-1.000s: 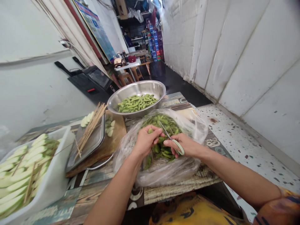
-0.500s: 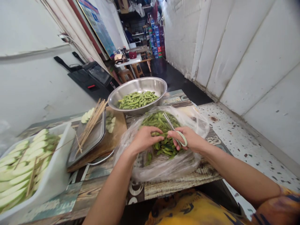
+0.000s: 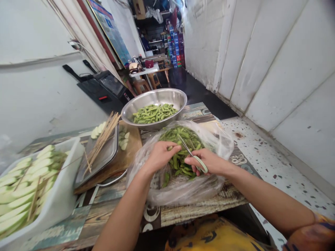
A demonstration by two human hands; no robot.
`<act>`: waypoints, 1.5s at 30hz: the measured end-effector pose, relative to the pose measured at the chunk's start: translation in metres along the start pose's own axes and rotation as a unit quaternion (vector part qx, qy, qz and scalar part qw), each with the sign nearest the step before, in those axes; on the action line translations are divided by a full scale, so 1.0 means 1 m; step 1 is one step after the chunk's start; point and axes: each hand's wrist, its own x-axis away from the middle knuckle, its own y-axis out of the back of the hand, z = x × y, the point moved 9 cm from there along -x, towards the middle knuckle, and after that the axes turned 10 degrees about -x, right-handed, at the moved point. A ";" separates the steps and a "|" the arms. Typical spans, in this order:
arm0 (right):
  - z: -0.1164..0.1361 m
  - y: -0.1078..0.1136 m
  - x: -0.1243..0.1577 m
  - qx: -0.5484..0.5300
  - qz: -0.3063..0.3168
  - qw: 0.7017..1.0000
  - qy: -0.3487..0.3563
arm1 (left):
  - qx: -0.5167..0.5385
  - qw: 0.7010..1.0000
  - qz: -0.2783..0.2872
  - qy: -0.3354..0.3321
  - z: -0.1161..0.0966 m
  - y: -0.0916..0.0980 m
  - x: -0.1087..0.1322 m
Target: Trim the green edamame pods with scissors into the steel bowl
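Note:
My left hand (image 3: 163, 153) is closed in a pinch, with a small green soybean pod (image 3: 170, 148) partly showing between thumb and fingers. My right hand (image 3: 205, 162) grips a pair of scissors (image 3: 200, 164) by the pale green handles. The blades point up and left, close to the fingertips of my left hand. Below both hands lies a heap of green soybean pods (image 3: 180, 162), some darker, in an opened clear plastic bag (image 3: 183, 195). Behind the bag a steel basin (image 3: 180, 99) holds more pods (image 3: 155, 113).
On the left stands a white tub (image 3: 70, 167) of sliced pale green vegetable with skewers. A metal tray (image 3: 98, 160) bearing wooden skewers (image 3: 104, 139) rests on a wooden board (image 3: 131, 146). A white wall (image 3: 288, 69) runs along the right.
My left thumb and fingers have come together in a pinch. My right hand and the scissors have moved slightly left and down, with the blades nearer my left fingertips.

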 end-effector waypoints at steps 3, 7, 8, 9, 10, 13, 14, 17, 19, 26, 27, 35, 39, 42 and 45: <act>0.001 0.001 0.001 0.017 -0.003 1.000 -0.005 | -0.008 1.000 0.020 -0.006 -0.002 -0.004 0.001; 0.000 0.002 0.000 0.029 -0.002 1.000 -0.008 | -0.005 1.000 0.022 -0.006 0.000 -0.004 0.002; 0.001 0.003 0.000 0.033 -0.005 0.999 0.003 | -0.002 1.000 0.026 -0.007 0.000 -0.005 0.002; 0.001 0.004 -0.001 0.038 -0.007 0.999 0.015 | 0.003 1.000 0.031 -0.005 0.001 -0.006 0.002; 0.002 0.005 -0.002 0.040 -0.010 0.999 0.027 | 0.012 0.999 0.036 0.001 0.002 -0.008 0.002; -0.001 0.006 -0.004 0.027 -0.018 0.999 0.040 | 0.075 0.994 0.049 0.057 0.014 -0.013 0.003; -0.003 0.007 -0.005 0.018 -0.021 0.999 0.036 | 0.110 0.989 0.058 0.084 0.019 -0.016 0.004; -0.006 0.007 -0.006 -0.017 -0.029 0.999 0.022 | 0.247 0.957 0.070 0.135 0.027 -0.022 0.006; -0.005 0.005 -0.006 -0.048 -0.023 0.998 0.018 | 0.335 0.930 0.064 0.135 0.026 -0.022 0.005; -0.001 -0.003 -0.002 -0.051 0.013 0.998 0.019 | 0.458 0.877 0.053 0.137 0.021 -0.029 0.002; 0.000 -0.003 -0.002 -0.050 0.012 0.998 0.019 | 0.462 0.874 0.058 0.142 0.021 -0.032 0.002; -0.003 -0.001 -0.003 -0.052 -0.028 0.998 0.012 | 0.466 0.867 0.083 0.152 0.021 -0.044 0.003; -0.009 0.007 -0.007 -0.071 -0.055 0.996 0.020 | 0.481 0.861 0.070 0.150 0.021 -0.035 0.001; -0.010 0.010 -0.009 -0.093 -0.062 0.993 0.023 | 0.493 0.849 0.017 0.192 0.031 -0.021 0.000; -0.006 0.010 -0.008 -0.103 -0.064 0.992 0.026 | 0.454 0.865 -0.022 0.213 0.041 -0.007 0.001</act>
